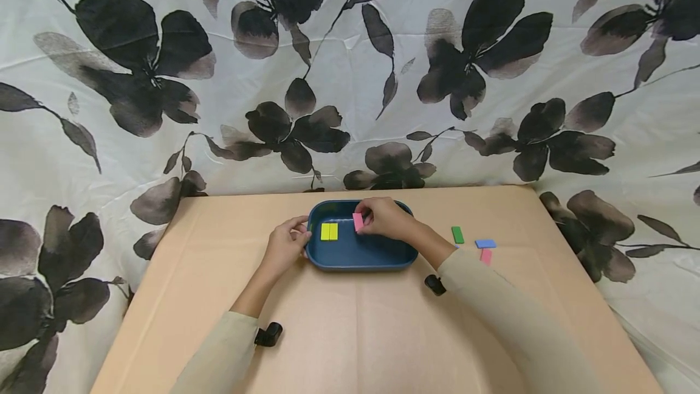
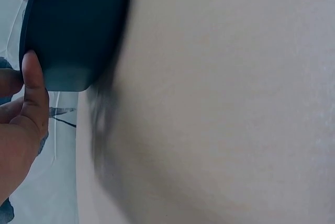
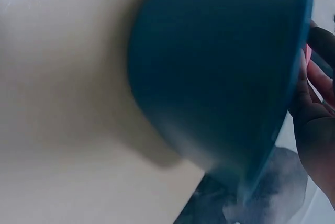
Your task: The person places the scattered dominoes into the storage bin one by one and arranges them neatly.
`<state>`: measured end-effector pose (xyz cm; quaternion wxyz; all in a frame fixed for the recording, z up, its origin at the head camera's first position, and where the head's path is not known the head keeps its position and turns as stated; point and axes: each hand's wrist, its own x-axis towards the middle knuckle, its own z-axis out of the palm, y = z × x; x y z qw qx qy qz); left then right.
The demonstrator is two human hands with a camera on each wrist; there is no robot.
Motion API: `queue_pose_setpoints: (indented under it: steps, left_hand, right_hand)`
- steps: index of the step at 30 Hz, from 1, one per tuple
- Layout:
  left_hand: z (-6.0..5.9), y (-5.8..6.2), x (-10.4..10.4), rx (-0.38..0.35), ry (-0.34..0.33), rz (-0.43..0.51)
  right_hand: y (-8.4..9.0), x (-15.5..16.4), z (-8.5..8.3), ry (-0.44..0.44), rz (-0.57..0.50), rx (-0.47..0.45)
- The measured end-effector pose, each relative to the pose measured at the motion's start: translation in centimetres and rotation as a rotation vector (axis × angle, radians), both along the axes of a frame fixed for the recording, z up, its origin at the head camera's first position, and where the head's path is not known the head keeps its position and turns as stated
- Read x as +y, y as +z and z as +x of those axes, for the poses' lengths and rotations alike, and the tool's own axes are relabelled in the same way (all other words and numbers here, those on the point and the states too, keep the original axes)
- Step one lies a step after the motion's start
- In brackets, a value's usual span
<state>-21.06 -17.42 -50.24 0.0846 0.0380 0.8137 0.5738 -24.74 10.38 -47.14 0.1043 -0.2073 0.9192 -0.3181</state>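
Tan tbl point(image 1: 339, 339): pink pc point(image 1: 358, 222) pinched, R hand point(image 1: 389, 217).

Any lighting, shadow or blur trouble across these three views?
Head view: fairly even light, the two flat yellow rectangular tiles clearly visible; left wrist view: a smeared dark streak below the smooth blue rounded-rectangular tray, faint sheen on the beige tabletop at far right; right wrist view: the tray's lower end blurred, a soft shadow beside it, and the right hand partly dark.
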Motion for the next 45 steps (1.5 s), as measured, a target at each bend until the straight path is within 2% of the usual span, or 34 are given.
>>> queue_pose_setpoints:
  steps: [14, 23, 30, 45]
  left_hand:
    - [0.0, 0.1, 0.1, -0.006, 0.006, 0.008]
    - [0.1, 0.1, 0.0, -0.001, 0.01, 0.008]
    - [0.1, -0.1, 0.0, 0.013, 0.009, 0.012]
    - [-0.4, -0.4, 0.5, 0.019, 0.029, 0.013]
  right_hand:
    - [-2.7, -3.1, -0.4, -0.032, 0.016, -0.097]
    - [-3.9, -4.3, -0.3, -0.053, 0.148, -0.043]
    - [-4.7, -4.8, 0.1, -0.096, 0.124, 0.02]
    - [-5.6, -4.4, -0.9, -0.092, 0.067, 0.02]
